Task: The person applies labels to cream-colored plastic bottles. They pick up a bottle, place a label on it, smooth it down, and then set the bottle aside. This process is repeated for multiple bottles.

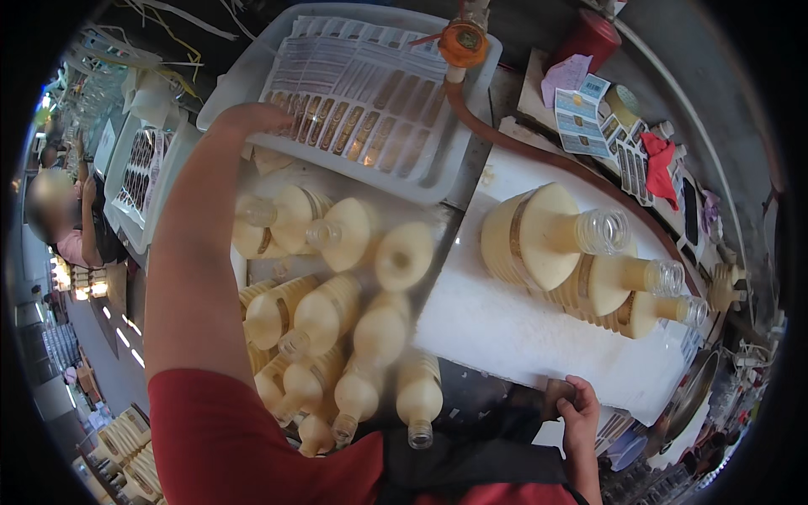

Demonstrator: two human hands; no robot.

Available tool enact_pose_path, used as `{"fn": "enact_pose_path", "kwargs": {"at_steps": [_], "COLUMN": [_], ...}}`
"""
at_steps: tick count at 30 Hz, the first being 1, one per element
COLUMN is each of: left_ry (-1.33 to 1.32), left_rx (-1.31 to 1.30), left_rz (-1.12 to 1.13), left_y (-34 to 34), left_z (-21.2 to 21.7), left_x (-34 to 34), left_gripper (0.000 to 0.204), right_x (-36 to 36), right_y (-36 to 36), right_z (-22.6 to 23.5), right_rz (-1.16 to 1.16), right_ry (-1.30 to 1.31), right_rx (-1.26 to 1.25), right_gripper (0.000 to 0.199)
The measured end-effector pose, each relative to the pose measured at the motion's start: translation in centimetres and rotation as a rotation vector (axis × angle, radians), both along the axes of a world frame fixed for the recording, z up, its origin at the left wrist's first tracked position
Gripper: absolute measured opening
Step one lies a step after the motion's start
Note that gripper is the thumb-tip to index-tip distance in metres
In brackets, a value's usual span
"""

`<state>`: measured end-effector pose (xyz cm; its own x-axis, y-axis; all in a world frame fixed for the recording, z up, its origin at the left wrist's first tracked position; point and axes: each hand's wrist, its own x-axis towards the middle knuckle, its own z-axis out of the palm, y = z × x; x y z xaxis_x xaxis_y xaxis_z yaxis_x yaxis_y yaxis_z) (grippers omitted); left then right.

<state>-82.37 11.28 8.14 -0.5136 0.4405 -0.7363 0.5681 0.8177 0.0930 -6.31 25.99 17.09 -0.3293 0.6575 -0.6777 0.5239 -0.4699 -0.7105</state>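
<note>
My left hand (259, 119) reaches across to a sheet of gold strip labels (340, 126). Its fingers look pressed together at the left end of the label row; whatever they pinch is hidden. The sheet lies in a white plastic tray (418, 185). Low on the right, my right hand (579, 414) grips a small flat brown piece (555, 397) between thumb and fingers, beside the edge of a white board (480, 332). Three cream ribbed bottles with clear glass necks lie on that board, the nearest-left bottle (526, 237) showing a brown band.
Several more cream bottles (324, 311) lie left of the board, under my left arm. An orange-handled valve (463, 42) with a reddish hose (505, 141) overhangs the tray. Leaflets (582, 118) and a red cloth (661, 168) sit far right. Another person (71, 219) is at far left.
</note>
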Motion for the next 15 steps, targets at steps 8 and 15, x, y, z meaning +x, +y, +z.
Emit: {"fn": "enact_pose_path", "kwargs": {"at_steps": [8, 15], "left_ry": [0.069, 0.045], "left_rx": [0.490, 0.596], "left_rz": [0.283, 0.343], "left_y": [-1.8, -5.0], "left_z": [9.0, 18.4], "left_x": [2.2, 13.5], "left_gripper": [0.042, 0.048], "right_x": [1.5, 1.8], "right_y": [0.4, 3.4], "right_z": [0.7, 2.7], "right_rz": [0.014, 0.364], "right_ry": [0.074, 0.225], "right_rx": [0.112, 0.415], "right_gripper": [0.049, 0.033]}}
